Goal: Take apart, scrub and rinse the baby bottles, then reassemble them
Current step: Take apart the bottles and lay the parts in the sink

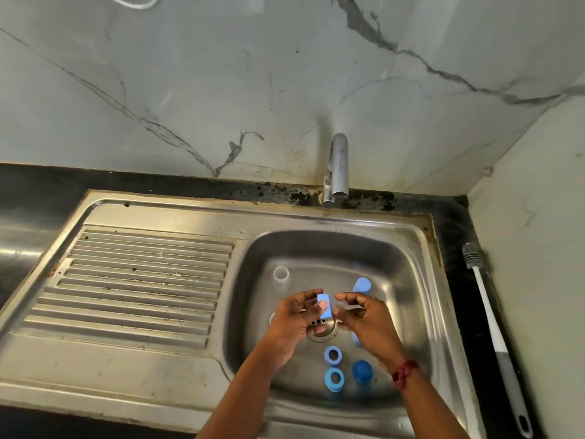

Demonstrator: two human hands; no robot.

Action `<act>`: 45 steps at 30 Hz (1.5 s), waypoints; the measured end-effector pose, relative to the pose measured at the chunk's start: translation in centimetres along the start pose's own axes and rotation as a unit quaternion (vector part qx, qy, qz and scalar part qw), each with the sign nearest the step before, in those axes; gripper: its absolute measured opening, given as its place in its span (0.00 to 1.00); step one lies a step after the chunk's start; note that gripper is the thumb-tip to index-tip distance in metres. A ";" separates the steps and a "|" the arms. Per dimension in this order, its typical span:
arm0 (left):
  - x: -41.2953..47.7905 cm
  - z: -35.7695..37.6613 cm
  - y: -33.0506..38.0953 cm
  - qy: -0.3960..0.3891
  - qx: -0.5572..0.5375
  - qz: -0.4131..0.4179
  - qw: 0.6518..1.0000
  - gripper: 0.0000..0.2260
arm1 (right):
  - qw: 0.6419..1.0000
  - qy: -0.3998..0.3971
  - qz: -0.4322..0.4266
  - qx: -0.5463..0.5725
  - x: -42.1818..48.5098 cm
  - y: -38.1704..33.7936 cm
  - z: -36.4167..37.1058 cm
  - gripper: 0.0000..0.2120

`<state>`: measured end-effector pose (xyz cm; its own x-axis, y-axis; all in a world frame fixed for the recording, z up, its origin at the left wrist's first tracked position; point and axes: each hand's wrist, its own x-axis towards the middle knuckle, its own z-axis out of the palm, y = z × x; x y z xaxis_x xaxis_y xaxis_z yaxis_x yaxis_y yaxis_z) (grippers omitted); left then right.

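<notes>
Both hands meet over the middle of the steel sink basin. My left hand pinches a light blue bottle collar between thumb and fingers. My right hand grips a clear part, perhaps a teat, right beside that collar. On the basin floor stand a clear bottle at the back left, a bottle with a blue cap at the back right, two blue rings and a dark blue dome cap at the front.
A chrome tap stands behind the basin, with no water visible. A ribbed draining board lies to the left. A white and grey bottle brush rests on the black counter to the right, by the marble wall.
</notes>
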<state>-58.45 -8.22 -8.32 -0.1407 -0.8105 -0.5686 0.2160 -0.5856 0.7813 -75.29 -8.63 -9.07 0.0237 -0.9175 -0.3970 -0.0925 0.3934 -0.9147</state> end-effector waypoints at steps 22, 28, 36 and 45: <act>-1.9 1.2 1.6 -0.012 0.033 0.080 0.996 0.13 | 0.996 -0.038 -0.063 -0.042 -0.7 -2.4 -1.9 0.05; -1.8 1.2 1.9 -0.017 0.034 0.089 0.995 0.13 | 0.986 -0.050 -0.097 -0.123 0.1 -2.7 -2.5 0.05; -1.5 0.8 2.1 -0.009 0.047 0.105 0.993 0.15 | 0.983 -0.038 -0.121 -0.130 0.1 -3.3 -1.5 0.05; -1.2 0.3 1.6 0.000 0.134 0.130 0.982 0.18 | 0.999 -0.012 0.003 0.049 -0.8 -2.5 -0.7 0.09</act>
<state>-58.21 -8.19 -6.26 -0.1143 -0.9331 -0.3410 -0.0183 -0.3412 0.9398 -75.79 -8.93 -6.41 0.0476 -0.9141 -0.4026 0.0051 0.4033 -0.9150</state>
